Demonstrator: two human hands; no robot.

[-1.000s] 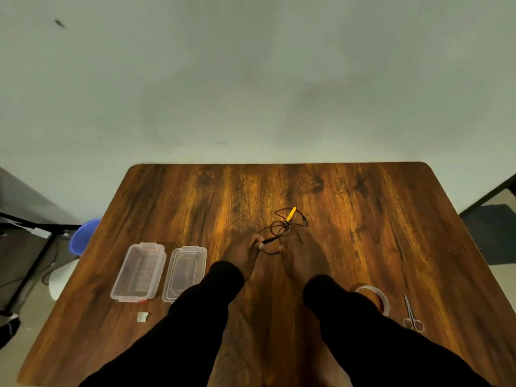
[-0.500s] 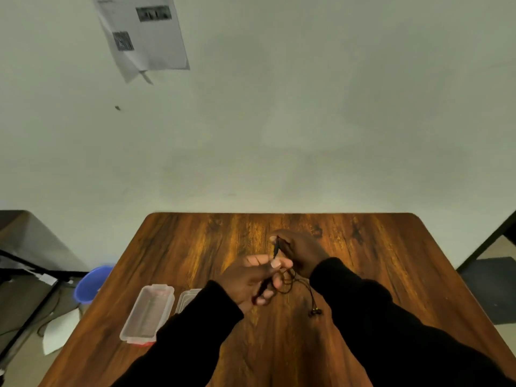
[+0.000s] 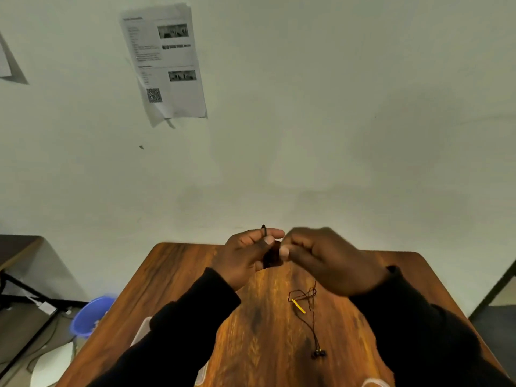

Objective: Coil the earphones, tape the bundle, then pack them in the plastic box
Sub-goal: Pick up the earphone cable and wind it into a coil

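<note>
1. Left hand (image 3: 245, 255) pinches the plug end of the earphones (image 3: 305, 303) between thumb and forefinger; a short black stub pokes up above the knuckle.
2. Right hand (image 3: 326, 261) is just beside it, fingers curled round the cord where it leaves the left. Blurred, so the exact grip is unclear.
3. Key relation: the free cord runs down and toward the person from the right hand, long axis near vertical in view, past a yellow tag (image 3: 298, 306) to the two earbuds (image 3: 319, 353) hanging low over the table (image 3: 181, 275).
4. Right hand is nearer the slack (probably the one to wind it).
5. Coiling barely begun, I'd judge; loops could snag near the tag.
</note>
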